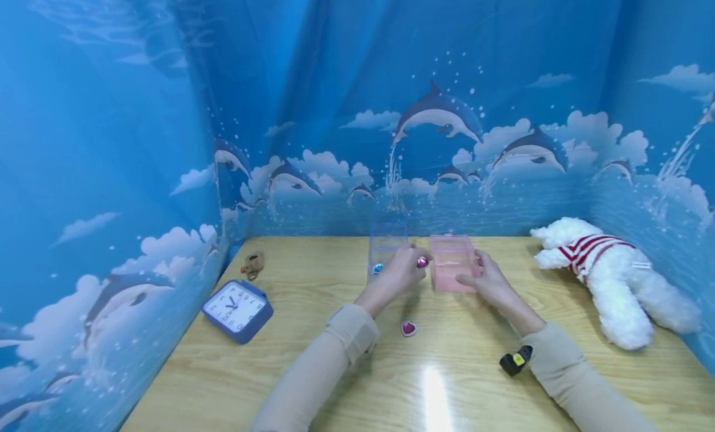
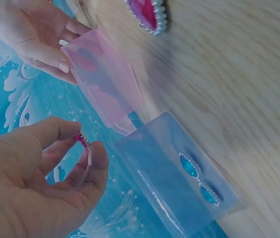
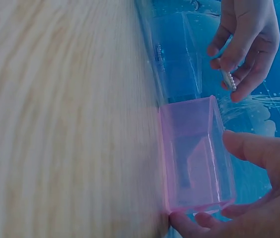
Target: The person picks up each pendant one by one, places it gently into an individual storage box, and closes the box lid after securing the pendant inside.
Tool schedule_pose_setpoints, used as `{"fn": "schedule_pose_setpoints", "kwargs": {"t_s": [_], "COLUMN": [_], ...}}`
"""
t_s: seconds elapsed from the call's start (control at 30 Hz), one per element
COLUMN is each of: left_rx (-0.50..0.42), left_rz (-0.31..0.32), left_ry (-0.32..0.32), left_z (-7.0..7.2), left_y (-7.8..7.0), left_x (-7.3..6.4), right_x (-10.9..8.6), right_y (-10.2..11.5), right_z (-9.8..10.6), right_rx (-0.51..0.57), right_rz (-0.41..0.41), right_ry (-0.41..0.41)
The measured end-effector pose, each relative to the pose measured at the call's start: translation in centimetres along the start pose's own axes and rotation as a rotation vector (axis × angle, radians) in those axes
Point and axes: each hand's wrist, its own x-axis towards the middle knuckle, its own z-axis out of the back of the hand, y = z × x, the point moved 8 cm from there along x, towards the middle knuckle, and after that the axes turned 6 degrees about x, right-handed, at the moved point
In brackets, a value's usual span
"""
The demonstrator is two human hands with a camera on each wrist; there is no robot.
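My left hand pinches a pink jewel with a silver beaded edge between thumb and fingertips, above the two boxes. On the table, my right hand grips the clear pink plastic box, thumb on one side and fingers on the other. Left of it, close by, stands a clear blue plastic box. Two blue jewels with beaded edges lie inside that blue box. A pink heart-shaped jewel rests on the table nearer to me, between my forearms.
A blue alarm clock stands at the left, with a small brown trinket behind it. A white plush toy in a red-striped top lies at the right. Dolphin-printed curtain hangs behind the wooden table.
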Motion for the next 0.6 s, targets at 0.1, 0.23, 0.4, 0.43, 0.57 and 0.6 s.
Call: {"fn": "schedule_pose_setpoints", "kwargs": {"t_s": [0.1, 0.23, 0.4, 0.43, 0.57, 0.6], "left_rx": [-0.016, -0.027, -0.006, 0.009, 0.039, 0.045], "left_rz": [0.007, 0.026, 0.023, 0.019, 0.022, 0.022], "left_ry": [0.003, 0.023, 0.046, 0.047, 0.049, 0.05], "left_z": [-0.2, -0.7, -1.2, -1.3, -1.5, -1.5], "left_y": [-0.1, -0.5, -1.3, -1.5, -2.1, -2.2], "left_x": [0.7, 1.7, 2.6, 2.8, 3.5, 3.7], "right_x": [0.1, 0.1, 0.0, -0.1, -0.2, -0.2], "right_y": [-0.2, -0.6, -0.6, -0.6, -0.5, -0.4], "right_z": [0.0, 0.2, 0.2, 0.1, 0.1, 0.1], "right_rx": [0.018, 0.03, 0.032, 0.033, 0.032, 0.031], "right_rz": [-0.02, -0.049, -0.061, -0.061, -0.07, -0.073], "right_ry": [0.002, 0.003, 0.011, 0.014, 0.017, 0.015]}}
